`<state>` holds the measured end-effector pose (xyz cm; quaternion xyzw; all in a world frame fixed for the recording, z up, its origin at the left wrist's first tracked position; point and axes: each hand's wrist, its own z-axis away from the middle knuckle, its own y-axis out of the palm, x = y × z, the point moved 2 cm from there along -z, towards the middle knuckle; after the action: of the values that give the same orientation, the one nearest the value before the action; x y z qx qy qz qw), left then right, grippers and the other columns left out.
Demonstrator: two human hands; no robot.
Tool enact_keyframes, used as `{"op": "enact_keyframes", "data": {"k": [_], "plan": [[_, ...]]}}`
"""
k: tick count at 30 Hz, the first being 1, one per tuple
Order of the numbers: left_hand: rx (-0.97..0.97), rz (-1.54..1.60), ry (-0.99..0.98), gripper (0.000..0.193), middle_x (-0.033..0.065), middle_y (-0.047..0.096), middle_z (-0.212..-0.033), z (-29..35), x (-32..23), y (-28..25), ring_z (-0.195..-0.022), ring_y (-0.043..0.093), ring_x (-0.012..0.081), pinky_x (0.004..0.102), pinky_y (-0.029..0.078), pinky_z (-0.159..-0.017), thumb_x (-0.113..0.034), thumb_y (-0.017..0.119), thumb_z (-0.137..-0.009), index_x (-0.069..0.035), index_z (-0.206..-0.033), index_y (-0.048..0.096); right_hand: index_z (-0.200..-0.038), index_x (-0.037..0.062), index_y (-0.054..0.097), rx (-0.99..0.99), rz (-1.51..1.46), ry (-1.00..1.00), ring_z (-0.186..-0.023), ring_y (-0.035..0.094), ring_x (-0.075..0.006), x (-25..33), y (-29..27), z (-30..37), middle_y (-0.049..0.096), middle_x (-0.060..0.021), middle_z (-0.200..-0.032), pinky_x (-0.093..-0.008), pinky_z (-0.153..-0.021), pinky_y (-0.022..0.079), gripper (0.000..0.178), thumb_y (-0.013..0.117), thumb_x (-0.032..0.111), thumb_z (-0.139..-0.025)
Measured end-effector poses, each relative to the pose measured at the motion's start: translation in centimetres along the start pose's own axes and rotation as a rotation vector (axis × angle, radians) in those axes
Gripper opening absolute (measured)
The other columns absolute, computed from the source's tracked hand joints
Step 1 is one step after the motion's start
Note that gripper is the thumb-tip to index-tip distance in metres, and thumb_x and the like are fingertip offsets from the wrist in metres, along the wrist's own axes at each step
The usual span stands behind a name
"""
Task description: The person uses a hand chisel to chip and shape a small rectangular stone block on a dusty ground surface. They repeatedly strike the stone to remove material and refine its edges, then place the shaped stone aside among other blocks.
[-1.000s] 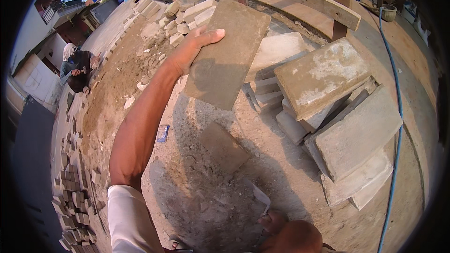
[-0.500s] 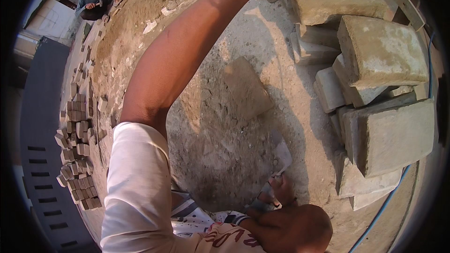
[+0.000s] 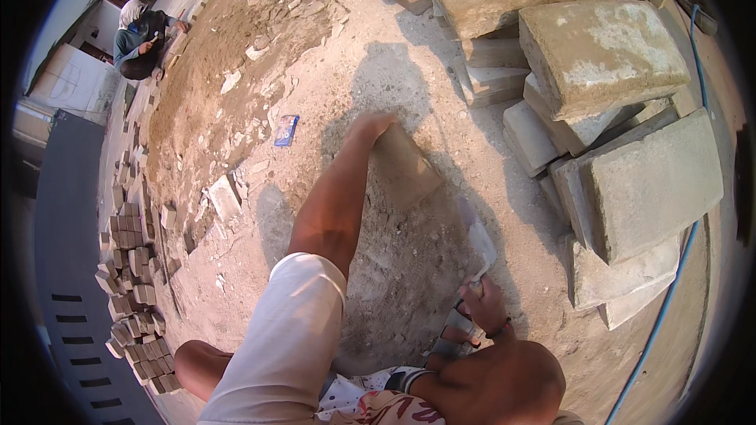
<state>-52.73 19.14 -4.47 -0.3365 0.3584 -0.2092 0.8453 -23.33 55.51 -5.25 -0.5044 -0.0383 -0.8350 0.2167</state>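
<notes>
**Slab brought down onto the sand**

Beside the stack of concrete slabs, the flat paving slab that was held high a second ago now lies low on the sandy bed, so it looks about placed. The left hand grips its far top corner, fingers curled over the edge. The right hand is closed on a trowel, seemingly, near the slab's lower side.

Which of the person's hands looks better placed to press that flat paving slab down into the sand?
Probably the left hand: it already rests on the top edge of the slab, arm stretched out. The right hand is nearer the body, holding a trowel.
</notes>
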Motion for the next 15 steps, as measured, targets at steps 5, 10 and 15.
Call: {"op": "enact_keyframes", "data": {"k": [5,10,15], "plan": [[-0.114,0.517,0.234,0.067,0.0194,0.068,-0.11,6.2,6.0,-1.3,-0.1,0.067,0.0284,0.0423,0.051,-0.087,-0.035,0.077,-0.076,0.003,-0.127,0.055,-0.112,0.0013,0.061,0.019,0.016,-0.046,-0.067,0.07,-0.0267,-0.6,0.7,0.3,0.068,-0.0124,-0.071,-0.0378,-0.065,0.054,0.039,0.067,0.032,-0.089],[-0.116,0.274,0.594,0.097,0.0274,0.048,-0.139,19.0,10.8,-2.7,-0.127,0.05,0.0355,0.0449,0.039,-0.107,-0.035,0.086,-0.07,0.0,-0.146,0.037,-0.113,-0.0005,0.06,0.021,0.061,-0.143,-0.072,0.069,-0.0307,1.4,0.6,-0.8,0.068,-0.015,-0.077,-0.0395,-0.067,0.052,0.039,0.066,0.03,-0.089],[-0.11,-0.136,0.628,0.112,0.0236,0.03,-0.155,25.0,10.4,-2.9,-0.148,0.023,0.037,0.0489,0.02,-0.121,-0.035,0.091,-0.065,-0.007,-0.153,0.028,-0.119,-0.0013,0.057,0.08,0.116,-0.26,-0.083,0.067,-0.0331,2.9,2.6,-2.9,0.067,-0.0187,-0.093,-0.0417,-0.074,0.051,0.043,0.066,0.029,-0.09]]}}
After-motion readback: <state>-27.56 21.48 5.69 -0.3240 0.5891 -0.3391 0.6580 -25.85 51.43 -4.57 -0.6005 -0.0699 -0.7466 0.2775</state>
